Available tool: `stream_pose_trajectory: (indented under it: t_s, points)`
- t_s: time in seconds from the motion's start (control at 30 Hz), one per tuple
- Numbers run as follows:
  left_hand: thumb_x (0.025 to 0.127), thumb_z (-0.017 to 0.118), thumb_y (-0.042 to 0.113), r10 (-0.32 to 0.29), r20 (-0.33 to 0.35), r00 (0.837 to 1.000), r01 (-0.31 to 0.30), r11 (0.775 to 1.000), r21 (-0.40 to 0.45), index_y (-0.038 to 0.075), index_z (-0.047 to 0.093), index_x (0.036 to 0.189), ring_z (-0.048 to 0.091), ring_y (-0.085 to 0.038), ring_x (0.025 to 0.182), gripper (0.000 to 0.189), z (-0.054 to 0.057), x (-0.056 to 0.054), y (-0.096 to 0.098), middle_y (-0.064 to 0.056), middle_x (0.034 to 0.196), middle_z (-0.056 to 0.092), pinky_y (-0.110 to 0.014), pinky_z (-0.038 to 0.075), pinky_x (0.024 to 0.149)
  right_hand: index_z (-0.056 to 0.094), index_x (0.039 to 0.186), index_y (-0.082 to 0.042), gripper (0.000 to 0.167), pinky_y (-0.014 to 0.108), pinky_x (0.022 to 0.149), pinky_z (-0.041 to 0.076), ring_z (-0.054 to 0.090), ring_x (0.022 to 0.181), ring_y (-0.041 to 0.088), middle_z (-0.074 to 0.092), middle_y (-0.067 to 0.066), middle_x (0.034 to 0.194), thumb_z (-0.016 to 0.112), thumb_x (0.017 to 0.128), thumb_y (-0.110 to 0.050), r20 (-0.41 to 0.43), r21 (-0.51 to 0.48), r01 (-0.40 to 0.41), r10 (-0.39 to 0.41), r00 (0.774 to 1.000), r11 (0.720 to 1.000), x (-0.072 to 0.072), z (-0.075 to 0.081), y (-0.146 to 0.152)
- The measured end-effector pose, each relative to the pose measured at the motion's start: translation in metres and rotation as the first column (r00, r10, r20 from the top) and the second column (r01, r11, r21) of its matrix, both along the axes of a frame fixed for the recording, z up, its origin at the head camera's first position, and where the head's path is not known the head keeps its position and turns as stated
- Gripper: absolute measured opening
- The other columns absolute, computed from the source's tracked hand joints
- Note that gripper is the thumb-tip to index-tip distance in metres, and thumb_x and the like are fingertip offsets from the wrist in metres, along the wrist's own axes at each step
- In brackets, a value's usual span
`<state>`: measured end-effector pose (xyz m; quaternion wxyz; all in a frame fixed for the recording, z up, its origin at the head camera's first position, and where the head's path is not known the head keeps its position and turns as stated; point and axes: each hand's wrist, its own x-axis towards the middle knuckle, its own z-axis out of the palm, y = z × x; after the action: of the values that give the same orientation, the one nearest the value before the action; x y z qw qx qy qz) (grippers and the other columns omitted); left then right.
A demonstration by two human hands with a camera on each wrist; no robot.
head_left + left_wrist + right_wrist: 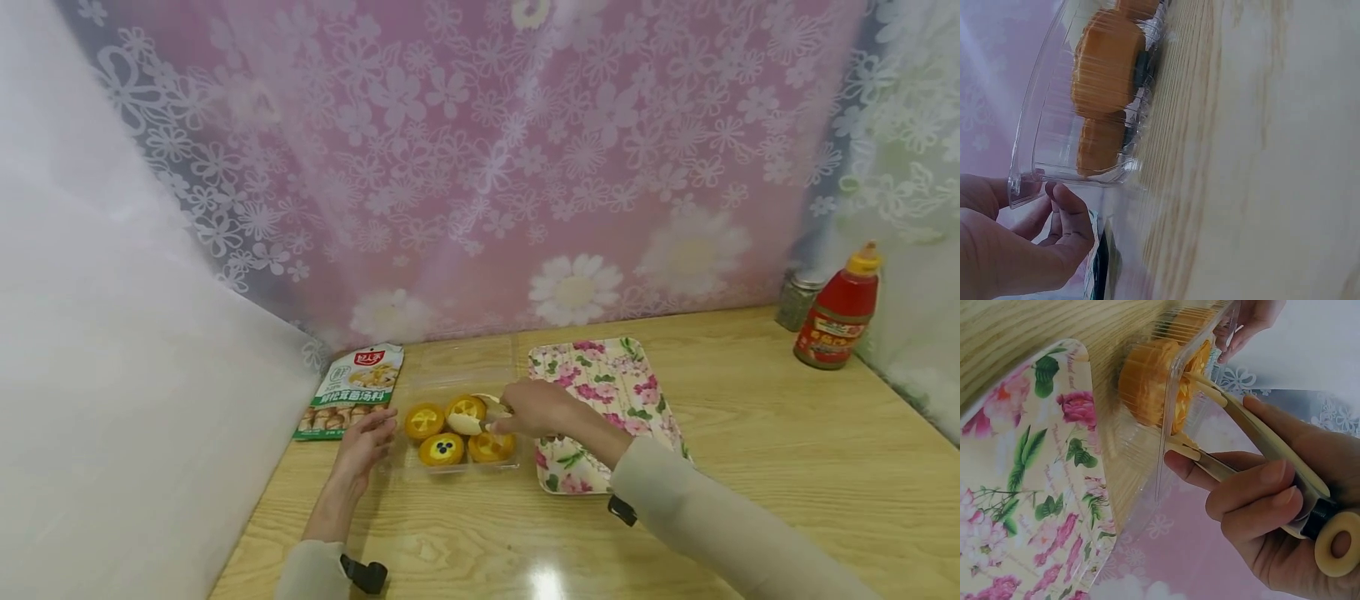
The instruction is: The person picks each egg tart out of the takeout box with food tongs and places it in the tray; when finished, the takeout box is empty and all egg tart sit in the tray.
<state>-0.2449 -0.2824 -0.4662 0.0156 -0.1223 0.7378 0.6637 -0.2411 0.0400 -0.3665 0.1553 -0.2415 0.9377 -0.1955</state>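
Observation:
A clear plastic box (468, 468) holds several egg tarts; the front-left tart (442, 448) carries blueberries. My left hand (363, 447) is at the box's left side, and in the left wrist view thumb and fingers pinch the box's rim (1025, 187). My right hand (542, 407) grips cream-coloured food tongs (1272, 440), fingers curled round the arms. The tong tips reach down into the box around the back-right tart (467, 406). Whether they touch it cannot be made out. The box's lid stands raised at the back.
Right of the box lies a flower-patterned tray (600, 387). A food packet (356, 383) lies at the left, near my left fingers. A red sauce bottle (838, 312) and a glass jar (797, 302) stand at the far right. A floral curtain (480, 167) backs the table.

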Motion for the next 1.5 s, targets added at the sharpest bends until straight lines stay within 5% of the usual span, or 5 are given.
stream_pose_trajectory:
  t_s: [0.43, 0.63, 0.87, 1.1, 1.5]
  points:
    - [0.107, 0.061, 0.018, -0.032, -0.012, 0.999, 0.031, 0.998, -0.056, -0.001, 0.055, 0.147, 0.060, -0.020, 0.101, 0.044, 0.007, -0.007, 0.005, -0.018, 0.138, 0.056, -0.034, 0.054, 0.083, 0.060, 0.082, -0.011, 0.033, 0.024, 0.041, 0.037, 0.040, 0.041, 0.012, 0.039, -0.003, 0.057, 0.059, 0.108, -0.031, 0.087, -0.224, -0.062, 0.083, 0.993, 0.973, -0.001, 0.001, 0.032]
    - [0.107, 0.061, 0.017, -0.027, -0.003, 1.000, 0.027, 0.999, -0.035, -0.002, 0.055, 0.147, 0.060, -0.018, 0.098, 0.045, 0.009, -0.008, 0.006, -0.015, 0.133, 0.058, -0.035, 0.055, 0.082, 0.057, 0.146, 0.003, 0.048, 0.025, 0.040, 0.035, 0.029, 0.037, 0.010, 0.051, 0.003, 0.055, 0.056, 0.110, -0.029, 0.145, -0.360, -0.063, 0.123, 0.982, 0.931, -0.001, 0.004, 0.048]
    - [0.106, 0.062, 0.017, -0.027, -0.007, 1.000, 0.026, 0.998, -0.048, -0.001, 0.057, 0.146, 0.061, -0.022, 0.102, 0.043, 0.011, -0.004, 0.007, -0.016, 0.134, 0.058, -0.033, 0.055, 0.082, 0.047, 0.154, 0.001, 0.056, 0.028, 0.042, 0.035, 0.026, 0.039, 0.011, 0.069, 0.017, 0.131, 0.055, 0.110, -0.034, 0.168, -0.413, -0.023, 0.101, 0.981, 0.910, 0.002, 0.008, 0.063]
    - [0.107, 0.061, 0.016, -0.022, -0.011, 1.000, 0.021, 0.999, -0.050, -0.001, 0.058, 0.145, 0.060, -0.025, 0.104, 0.041, 0.009, -0.001, 0.005, -0.017, 0.134, 0.058, -0.033, 0.055, 0.082, 0.043, 0.157, 0.000, 0.059, 0.026, 0.041, 0.033, 0.026, 0.039, 0.009, 0.059, 0.022, 0.068, 0.054, 0.110, -0.035, 0.201, -0.442, 0.018, 0.080, 0.976, 0.897, 0.003, 0.012, 0.077]
    - [0.107, 0.060, 0.015, -0.009, -0.003, 1.000, 0.009, 0.998, -0.057, -0.002, 0.057, 0.146, 0.060, -0.025, 0.104, 0.042, 0.003, 0.001, 0.000, -0.014, 0.129, 0.060, -0.034, 0.055, 0.084, 0.040, 0.157, 0.003, 0.062, 0.027, 0.042, 0.033, 0.025, 0.040, 0.011, 0.071, 0.025, 0.102, 0.053, 0.111, -0.035, 0.164, -0.417, 0.079, -0.011, 0.986, 0.906, -0.010, 0.018, 0.114]
